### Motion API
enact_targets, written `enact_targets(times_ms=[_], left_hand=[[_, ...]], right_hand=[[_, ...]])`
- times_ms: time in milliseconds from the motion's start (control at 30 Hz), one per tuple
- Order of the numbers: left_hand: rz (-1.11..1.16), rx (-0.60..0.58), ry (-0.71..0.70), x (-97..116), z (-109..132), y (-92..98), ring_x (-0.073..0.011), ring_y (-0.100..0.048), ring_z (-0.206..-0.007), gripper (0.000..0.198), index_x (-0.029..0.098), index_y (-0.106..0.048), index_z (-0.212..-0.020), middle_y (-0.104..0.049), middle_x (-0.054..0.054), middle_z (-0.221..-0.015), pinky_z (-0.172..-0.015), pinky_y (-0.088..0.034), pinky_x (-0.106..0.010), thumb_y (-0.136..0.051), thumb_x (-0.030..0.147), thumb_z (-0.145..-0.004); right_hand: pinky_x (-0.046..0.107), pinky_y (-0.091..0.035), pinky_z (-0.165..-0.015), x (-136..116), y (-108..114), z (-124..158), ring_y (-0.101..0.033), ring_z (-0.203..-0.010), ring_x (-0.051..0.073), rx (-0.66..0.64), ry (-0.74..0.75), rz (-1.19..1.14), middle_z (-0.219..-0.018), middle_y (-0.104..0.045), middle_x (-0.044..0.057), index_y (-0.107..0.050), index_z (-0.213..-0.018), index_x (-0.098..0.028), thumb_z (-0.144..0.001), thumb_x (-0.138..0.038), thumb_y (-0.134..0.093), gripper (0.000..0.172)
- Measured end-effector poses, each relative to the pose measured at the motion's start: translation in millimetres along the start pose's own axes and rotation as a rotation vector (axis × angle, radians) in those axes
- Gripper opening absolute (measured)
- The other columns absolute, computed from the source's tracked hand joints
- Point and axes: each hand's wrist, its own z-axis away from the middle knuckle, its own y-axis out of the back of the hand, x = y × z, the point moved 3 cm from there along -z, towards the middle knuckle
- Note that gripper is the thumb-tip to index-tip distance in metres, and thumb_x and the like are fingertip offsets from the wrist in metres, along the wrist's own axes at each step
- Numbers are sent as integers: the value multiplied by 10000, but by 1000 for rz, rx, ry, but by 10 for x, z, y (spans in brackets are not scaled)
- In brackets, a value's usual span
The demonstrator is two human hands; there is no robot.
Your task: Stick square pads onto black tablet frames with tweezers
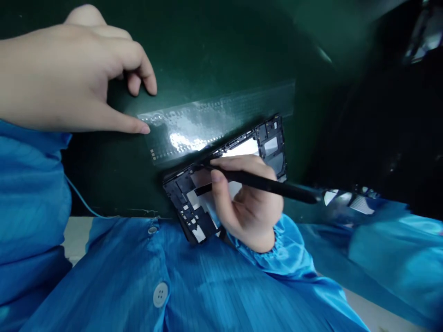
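A black phone mid-frame [272,145] with pale metal plates lies slanted on the dark green mat [214,50], close to my body. My right hand [247,207] rests on it, closed around a black pen-shaped tool [277,186] whose tip points left at the frame's upper edge. A clear, glossy strip of film [214,122] lies on the mat just behind the frame. My left hand [69,78] hovers at the upper left, holding nothing, fingers loosely curled, with its stretched thumb touching the strip's left end.
Blue coat sleeves and the buttoned front [159,286] fill the lower picture. A thin blue cord [81,203] runs down the mat at left. The pale table edge [76,230] shows below the mat. Blurred dark objects stand at the far right.
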Motion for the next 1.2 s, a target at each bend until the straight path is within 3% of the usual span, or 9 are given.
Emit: enact_targets(times_ms=[167, 300, 500, 700, 800, 900, 1000, 1067, 1200], left_hand=[[-89, -61, 95, 237, -28, 43, -309, -535, -1278, 1255, 197, -727, -1180, -616, -63, -1023, -1103, -426, -478, -168, 1180, -638], [-94, -109, 150, 355, -44, 55, -376, -523, -1330, 1260, 210, -711, -1172, -634, -89, -1086, -1061, -477, -501, -118, 1173, -616], [-67, -95, 97, 306, -26, 51, -370, -508, -1345, 924, 196, -697, -1107, -608, -78, -1037, -1100, -490, -508, -356, 995, -793], [-76, -110, 171, 319, -49, 56, -391, -496, -1397, 888, 196, -681, -1095, -595, -71, -1068, -1109, -468, -546, -383, 951, -737], [-74, -105, 172, 315, -46, 53, -388, -488, -1404, 985, 158, -685, -1100, -583, -69, -1086, -1084, -457, -574, -302, 982, -719], [-61, -67, 131, 241, -36, 28, -369, -532, -1316, 1157, 170, -715, -1118, -615, -73, -1066, -1155, -438, -622, -262, 1127, -650], [-54, -17, 71, 141, -20, -6, -260, -559, -1155, 1138, 199, -734, -1145, -628, -48, -1020, -1249, -371, -635, -291, 1145, -692], [-59, 19, 48, 75, 2, -15, -214, -554, -1091, 1050, 209, -731, -1155, -615, -29, -999, -1243, -376, -607, -337, 1101, -766], [-61, 15, -38, -53, 77, -16, -211, -566, -1144, 820, 220, -701, -1179, -661, -4, -1090, -1209, -392, -553, -525, 956, -864]], right_hand=[[423, -718, -910, -14, -151, -525, -808, -1014, 234, -288, -62, -164, -1120, -815, 32, -708, -1184, -292, -1043, -245, -729, 150], [413, -708, -972, 135, -481, -849, -814, -1058, 232, -573, 67, -251, -1103, -827, 20, -716, -1134, -275, -1040, -279, -740, 97], [412, -695, -982, 231, -560, -838, -816, -1058, 233, -605, 39, -241, -1157, -832, 25, -704, -1130, -288, -1043, -272, -731, 93], [397, -683, -959, 187, -581, -859, -810, -1030, 211, -625, 78, -220, -1130, -827, 45, -708, -1108, -265, -1022, -195, -715, 111], [368, -685, -868, 274, -469, -875, -804, -920, 196, -502, -115, -440, -1034, -831, 13, -729, -1051, -264, -984, -230, -755, 80], [303, -612, -662, 475, -128, -763, -706, -686, 156, -93, -282, -582, -867, -807, -7, -756, -977, -264, -946, -228, -768, 49], [277, -542, -614, 645, 234, -486, -654, -655, 136, 282, -207, -374, -811, -755, -10, -784, -960, -279, -932, -250, -827, 59], [272, -549, -641, 711, 331, -298, -671, -694, 131, 357, -172, -241, -869, -752, -9, -777, -1016, -282, -969, -297, -821, 66], [302, -613, -705, 722, 248, -137, -737, -815, 157, 273, -137, -137, -983, -749, 6, -704, -1146, -284, -1059, -344, -730, 109]])
